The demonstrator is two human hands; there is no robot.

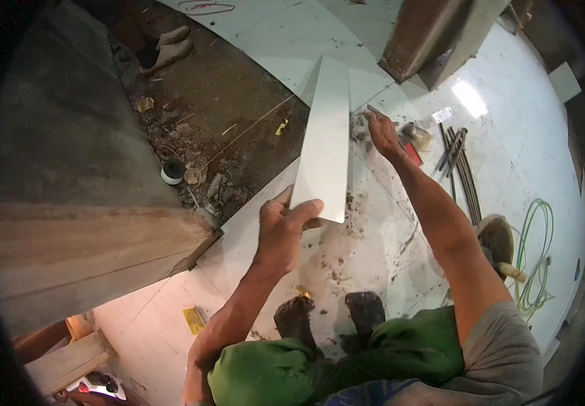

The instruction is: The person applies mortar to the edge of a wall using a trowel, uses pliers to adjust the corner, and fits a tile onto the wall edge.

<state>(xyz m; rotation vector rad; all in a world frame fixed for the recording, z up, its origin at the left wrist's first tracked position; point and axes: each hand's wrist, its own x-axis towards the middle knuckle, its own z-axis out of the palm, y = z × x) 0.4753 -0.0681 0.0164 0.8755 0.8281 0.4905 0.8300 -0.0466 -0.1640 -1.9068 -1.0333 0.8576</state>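
A long, narrow white tile strip points away from me, above the floor. My left hand grips its near end, thumb on top and the other fingers around the side and underneath. To the right of the strip is my right hand, its fingers stretched out and apart from the strip, holding nothing that I can see. Near that hand lie a grey lump, a crumpled clear bag and a small red item partly hidden behind my wrist.
Dark rubble-strewn ground cuts into the white tiled floor at left. A white spool and slippers lie there. At right are metal rods, a round pan and green coiled tubing. A post stands ahead.
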